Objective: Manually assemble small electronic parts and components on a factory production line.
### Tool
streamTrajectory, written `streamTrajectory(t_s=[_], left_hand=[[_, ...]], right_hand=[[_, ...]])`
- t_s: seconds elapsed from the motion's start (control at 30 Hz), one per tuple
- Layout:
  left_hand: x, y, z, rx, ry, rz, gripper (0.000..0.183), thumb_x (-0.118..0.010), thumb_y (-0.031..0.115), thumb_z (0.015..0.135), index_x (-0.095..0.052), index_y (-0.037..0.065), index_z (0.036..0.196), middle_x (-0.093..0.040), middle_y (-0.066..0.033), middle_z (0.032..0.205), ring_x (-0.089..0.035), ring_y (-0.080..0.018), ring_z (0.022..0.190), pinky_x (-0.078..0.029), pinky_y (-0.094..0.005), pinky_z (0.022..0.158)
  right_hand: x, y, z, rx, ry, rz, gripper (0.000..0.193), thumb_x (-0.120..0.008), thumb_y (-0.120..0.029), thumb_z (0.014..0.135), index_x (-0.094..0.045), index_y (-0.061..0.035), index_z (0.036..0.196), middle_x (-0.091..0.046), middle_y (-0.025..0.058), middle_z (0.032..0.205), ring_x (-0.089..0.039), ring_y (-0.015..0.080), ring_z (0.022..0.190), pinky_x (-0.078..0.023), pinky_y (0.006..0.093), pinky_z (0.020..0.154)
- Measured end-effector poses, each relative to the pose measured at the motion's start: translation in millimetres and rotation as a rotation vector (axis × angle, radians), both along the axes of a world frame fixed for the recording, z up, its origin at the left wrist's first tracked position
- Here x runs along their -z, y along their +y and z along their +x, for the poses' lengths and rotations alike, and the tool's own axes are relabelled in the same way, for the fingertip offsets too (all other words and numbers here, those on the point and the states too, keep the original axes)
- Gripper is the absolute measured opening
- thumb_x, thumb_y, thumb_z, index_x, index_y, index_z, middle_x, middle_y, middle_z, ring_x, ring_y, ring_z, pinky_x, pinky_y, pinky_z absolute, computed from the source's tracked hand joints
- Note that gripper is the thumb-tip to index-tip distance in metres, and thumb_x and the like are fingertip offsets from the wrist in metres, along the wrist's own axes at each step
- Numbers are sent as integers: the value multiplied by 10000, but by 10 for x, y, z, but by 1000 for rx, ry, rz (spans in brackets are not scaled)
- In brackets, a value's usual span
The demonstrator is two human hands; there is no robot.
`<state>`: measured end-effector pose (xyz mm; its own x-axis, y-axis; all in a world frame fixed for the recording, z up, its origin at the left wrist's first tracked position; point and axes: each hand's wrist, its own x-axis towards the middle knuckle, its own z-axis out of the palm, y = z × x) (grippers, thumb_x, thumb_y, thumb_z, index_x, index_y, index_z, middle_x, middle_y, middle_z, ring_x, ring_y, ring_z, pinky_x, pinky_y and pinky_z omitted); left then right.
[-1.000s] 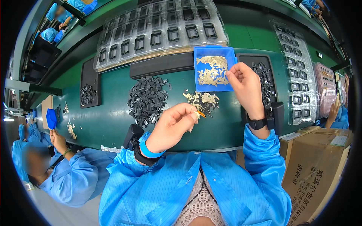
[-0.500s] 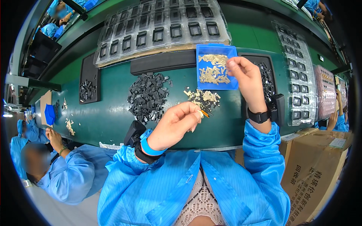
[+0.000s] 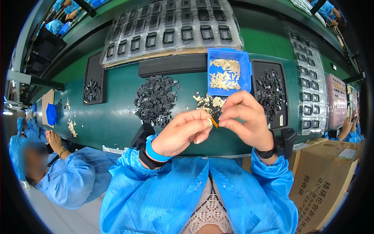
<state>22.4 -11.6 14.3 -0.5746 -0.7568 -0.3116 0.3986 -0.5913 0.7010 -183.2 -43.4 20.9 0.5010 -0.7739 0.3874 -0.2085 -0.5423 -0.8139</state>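
Observation:
My left hand (image 3: 185, 132) pinches a small cream piece with an orange strip (image 3: 213, 123) sticking out past its fingertips. Close by on the right, my right hand (image 3: 245, 121) has its thumb and forefinger drawn together at the strip's end; what they hold, if anything, is too small to make out. Just beyond both hands lies a small pile of cream pieces (image 3: 206, 102) mixed with dark bits, partly covered by my right fingers. Behind it stands a blue bin (image 3: 230, 54) with many cream pieces inside.
A heap of black parts (image 3: 156, 99) lies left of the bin. Black trays (image 3: 282, 117) with dark parts flank the area. Clear trays of black frames (image 3: 175, 46) stand behind a long black block (image 3: 171, 66). A co-worker (image 3: 74, 175) sits left; a cardboard box (image 3: 331, 175) stands right.
My right hand has come down from the blue bin toward me, to the piece in my left hand. The left hand keeps its pinch. The view has shifted slightly.

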Motion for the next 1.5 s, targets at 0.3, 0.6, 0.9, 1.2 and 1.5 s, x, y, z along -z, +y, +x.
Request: streamTrajectory(t_s=[0.3, 0.6, 0.9, 1.2, 1.5], left_hand=[[-65, 29, 4, 124, 171, 131, 125, -489, 130, 934, -549, 20, 935, -481, 11, 772, -399, -55, 638, -325, -200, 556], [-51, 68, -15, 164, 41, -5, 170, -495, 176, 947, -558, 19, 925, -470, 23, 691, -395, -50, 590, -311, -196, 526], [-118, 156, -108, -254, -478, -626, 143, -694, 48, 800, -632, 13, 924, -530, -9, 794, -514, -86, 666, -423, -216, 621], [-94, 189, -190, -458, -658, -1019, 158, -773, 64, 686, -686, 47, 817, -538, -43, 757, -525, -133, 614, -420, -259, 508], [-98, 179, -195, -492, -706, -1075, 135, -759, 49, 698, -667, 22, 794, -537, -51, 753, -529, -147, 628, -411, -267, 499]], right_hand=[[119, 54, 53, -70, -120, -66, 179, -729, -57, 715, -646, -40, 873, -496, 86, 903, -537, 218, 817, -459, 300, 684], [106, 75, 52, -161, -70, -26, 118, -666, -39, 774, -601, -44, 872, -474, 94, 929, -520, 240, 881, -448, 314, 752], [204, 185, 96, -63, -256, 16, 104, -617, -115, 842, -532, -56, 837, -421, 111, 961, -470, 289, 985, -398, 397, 876], [307, 271, 202, -18, -393, 29, 136, -609, -164, 865, -507, -74, 857, -410, 106, 992, -459, 288, 1010, -381, 437, 909], [275, 265, 223, 41, -335, -19, 123, -603, -140, 861, -505, -66, 853, -417, 116, 992, -461, 297, 1002, -381, 439, 902]])
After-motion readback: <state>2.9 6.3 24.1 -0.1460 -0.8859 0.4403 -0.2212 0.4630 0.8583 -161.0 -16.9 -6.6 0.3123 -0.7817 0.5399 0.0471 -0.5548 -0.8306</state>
